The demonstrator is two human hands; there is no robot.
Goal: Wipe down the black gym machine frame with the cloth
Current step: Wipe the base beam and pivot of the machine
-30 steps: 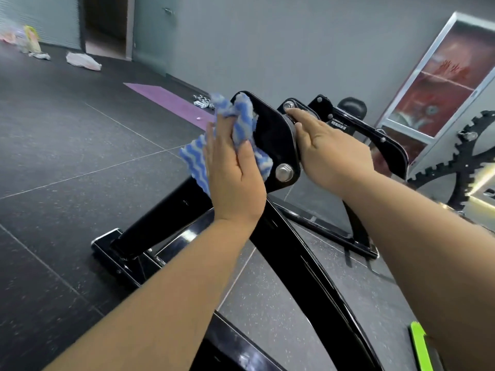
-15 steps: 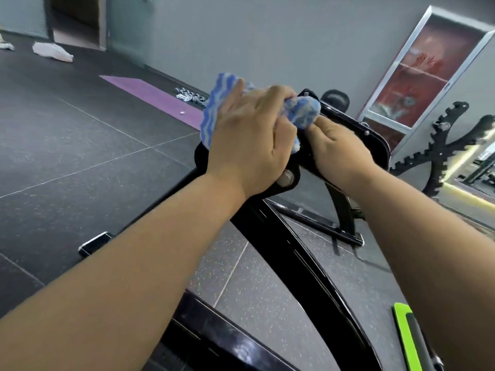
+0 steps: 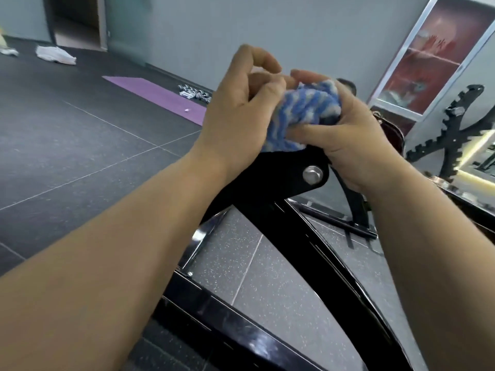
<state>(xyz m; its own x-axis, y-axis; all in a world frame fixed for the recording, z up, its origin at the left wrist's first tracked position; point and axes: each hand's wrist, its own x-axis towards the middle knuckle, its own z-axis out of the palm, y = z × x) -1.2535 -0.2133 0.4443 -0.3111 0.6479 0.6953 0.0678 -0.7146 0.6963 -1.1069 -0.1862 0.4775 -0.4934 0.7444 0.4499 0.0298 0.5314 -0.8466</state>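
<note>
A bunched blue-and-white striped cloth (image 3: 305,116) sits on top of the black gym machine frame (image 3: 281,199), above its plate with a silver bolt (image 3: 312,174). My right hand (image 3: 356,145) grips the cloth from the right, thumb curled over its lower edge. My left hand (image 3: 241,111) is at the cloth's left side with fingers curled; its fingertips meet the cloth's top edge, and its palm hides part of the cloth. The frame's glossy black beams run down toward the bottom right and bottom centre.
Dark tiled floor spreads to the left, with a purple mat (image 3: 158,99) and small dumbbells (image 3: 195,92) near the grey wall. White rags (image 3: 55,55) lie by a doorway. A black toothed machine part (image 3: 452,129) and a framed red panel (image 3: 434,54) stand at right.
The cloth has passed from under my left hand on the frame's left face to the top of the plate, where my right hand now grips it. My left hand has lifted off.
</note>
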